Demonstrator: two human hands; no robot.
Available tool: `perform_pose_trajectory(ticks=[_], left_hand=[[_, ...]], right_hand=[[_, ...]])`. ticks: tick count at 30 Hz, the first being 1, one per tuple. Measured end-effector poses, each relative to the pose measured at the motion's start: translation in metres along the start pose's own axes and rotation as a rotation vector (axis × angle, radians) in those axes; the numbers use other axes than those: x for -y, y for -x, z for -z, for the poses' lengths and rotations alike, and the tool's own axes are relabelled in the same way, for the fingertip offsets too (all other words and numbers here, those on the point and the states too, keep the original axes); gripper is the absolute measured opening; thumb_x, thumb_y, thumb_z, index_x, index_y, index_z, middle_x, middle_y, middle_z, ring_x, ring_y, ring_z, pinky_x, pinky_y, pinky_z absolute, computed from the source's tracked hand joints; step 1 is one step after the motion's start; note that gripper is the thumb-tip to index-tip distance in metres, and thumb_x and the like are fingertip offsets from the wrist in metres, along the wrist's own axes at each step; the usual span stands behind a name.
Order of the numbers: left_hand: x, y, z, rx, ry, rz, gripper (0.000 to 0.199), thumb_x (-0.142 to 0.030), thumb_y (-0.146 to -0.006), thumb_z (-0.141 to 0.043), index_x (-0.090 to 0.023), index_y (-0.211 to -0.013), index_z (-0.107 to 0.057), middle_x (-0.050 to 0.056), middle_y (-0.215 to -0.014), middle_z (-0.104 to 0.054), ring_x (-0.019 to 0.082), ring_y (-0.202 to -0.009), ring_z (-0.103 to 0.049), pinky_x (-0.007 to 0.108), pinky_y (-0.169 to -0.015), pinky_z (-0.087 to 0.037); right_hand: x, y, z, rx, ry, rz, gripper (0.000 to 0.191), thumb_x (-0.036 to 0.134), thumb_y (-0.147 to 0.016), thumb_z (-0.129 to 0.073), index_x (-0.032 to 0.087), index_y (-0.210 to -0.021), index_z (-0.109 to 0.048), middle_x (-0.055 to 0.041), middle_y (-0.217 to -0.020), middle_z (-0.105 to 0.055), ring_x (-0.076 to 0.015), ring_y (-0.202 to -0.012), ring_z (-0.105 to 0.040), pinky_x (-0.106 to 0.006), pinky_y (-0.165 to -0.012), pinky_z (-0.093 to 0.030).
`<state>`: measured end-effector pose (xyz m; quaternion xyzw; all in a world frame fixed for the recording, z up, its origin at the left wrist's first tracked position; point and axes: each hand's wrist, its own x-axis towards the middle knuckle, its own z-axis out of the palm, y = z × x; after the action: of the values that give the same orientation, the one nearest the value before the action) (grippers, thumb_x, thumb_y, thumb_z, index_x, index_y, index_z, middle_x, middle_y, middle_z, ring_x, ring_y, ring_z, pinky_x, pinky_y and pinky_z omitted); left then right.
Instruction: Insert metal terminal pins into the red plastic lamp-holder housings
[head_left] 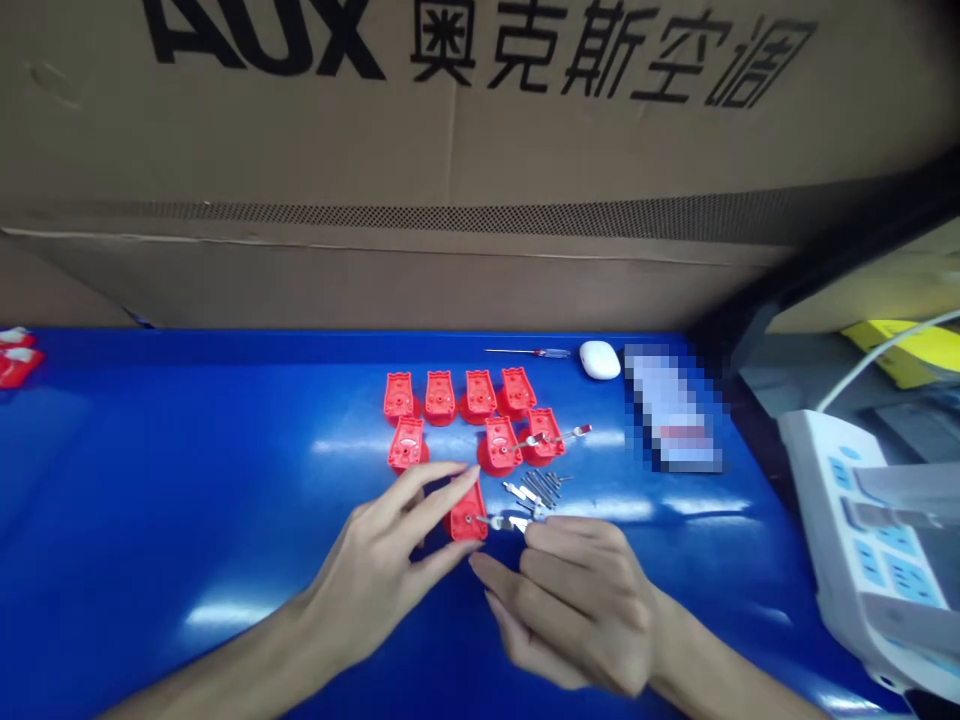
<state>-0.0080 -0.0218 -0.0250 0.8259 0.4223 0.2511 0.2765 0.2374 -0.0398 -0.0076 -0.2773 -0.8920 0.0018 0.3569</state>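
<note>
well, the left hand (pixel 371 565) is spread wide, with its fingers (pixel 427 497) on both sides of a red plastic part (pixel 466 517), as if to keep it steady on the blue surface (pixel 150 480). the right hand (pixel 577 610) is half shut next to a small metal piece (pixel 499 522) set at that part, but i cannot tell if it has hold. more red parts (pixel 439 397) sit in neat rows, easy to reach, near a heap of metal pins (pixel 538 488).

Beside my fingers (pixel 427 495), the red housing (pixel 466 515) is smooth, glossy plastic; at one o'clock lie bright metal pins (pixel 538 490) on a glossy blue tabletop (pixel 187 470), with matt cardboard (pixel 450 130) at twelve.
</note>
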Motion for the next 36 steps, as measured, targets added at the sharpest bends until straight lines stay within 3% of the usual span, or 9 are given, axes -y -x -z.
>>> perform_pose_trajectory(ticks=[5, 10, 16, 23, 27, 36], left_hand=[[-0.004, 0.005, 0.001, -0.046, 0.001, 0.078, 0.065, -0.025, -0.106, -0.073, -0.037, -0.164, -0.048, 0.007, -0.156, -0.063, 0.006, -0.066, -0.062, 0.024, -0.068, -0.062], [-0.002, 0.003, 0.001, -0.103, -0.036, -0.009, 0.053, -0.02, -0.107, -0.069, -0.032, -0.156, -0.055, 0.006, -0.149, -0.07, 0.007, -0.072, -0.07, 0.024, -0.077, -0.065], [0.005, -0.005, -0.001, -0.227, -0.134, -0.147, 0.048, -0.017, -0.105, -0.073, -0.024, -0.151, -0.062, 0.008, -0.144, -0.075, 0.019, -0.111, -0.081, 0.03, -0.097, -0.068], [0.008, -0.009, -0.002, -0.162, -0.144, -0.177, 0.05, -0.009, -0.108, -0.063, -0.022, -0.157, -0.058, 0.008, -0.161, -0.064, 0.021, -0.139, -0.071, 0.033, -0.114, -0.063], [0.012, -0.009, -0.002, -0.171, -0.199, -0.196, 0.045, -0.01, -0.109, -0.063, -0.02, -0.153, -0.061, 0.01, -0.162, -0.064, 0.021, -0.138, -0.072, 0.032, -0.112, -0.064], [0.014, -0.014, 0.0, -0.219, -0.382, -0.284, 0.042, -0.01, -0.109, -0.064, -0.017, -0.15, -0.063, 0.012, -0.157, -0.067, 0.02, -0.115, -0.083, 0.029, -0.086, -0.069]], right_hand=[[-0.004, 0.002, -0.003, 0.023, 0.001, -0.069, 0.022, 0.012, -0.096, -0.07, 0.013, -0.116, -0.078, 0.0023, -0.066, -0.066, -0.0158, -0.053, -0.054, -0.035, -0.049, -0.045], [-0.011, 0.013, -0.008, 0.095, 0.062, -0.079, 0.031, 0.01, -0.105, -0.065, 0.014, -0.133, -0.075, 0.0052, -0.066, -0.06, -0.014, -0.052, -0.051, -0.035, -0.051, -0.037], [-0.016, 0.019, -0.012, 0.19, 0.099, -0.106, 0.042, 0.003, -0.111, -0.051, 0.012, -0.149, -0.067, 0.0039, -0.072, -0.063, -0.0138, -0.057, -0.053, -0.035, -0.058, -0.038], [-0.022, 0.013, -0.014, 0.146, 0.194, -0.149, 0.041, 0.002, -0.111, -0.049, 0.015, -0.144, -0.072, 0.0024, -0.072, -0.063, -0.0157, -0.058, -0.049, -0.035, -0.06, -0.039], [-0.023, 0.015, -0.016, 0.161, 0.209, -0.159, 0.044, 0.003, -0.11, -0.052, 0.015, -0.148, -0.068, 0.0021, -0.073, -0.065, -0.0161, -0.058, -0.05, -0.036, -0.061, -0.042], [-0.014, 0.013, -0.011, 0.16, 0.122, -0.133, 0.038, 0.01, -0.11, -0.06, 0.019, -0.146, -0.07, 0.0053, -0.069, -0.062, -0.0136, -0.056, -0.055, -0.035, -0.058, -0.043]])
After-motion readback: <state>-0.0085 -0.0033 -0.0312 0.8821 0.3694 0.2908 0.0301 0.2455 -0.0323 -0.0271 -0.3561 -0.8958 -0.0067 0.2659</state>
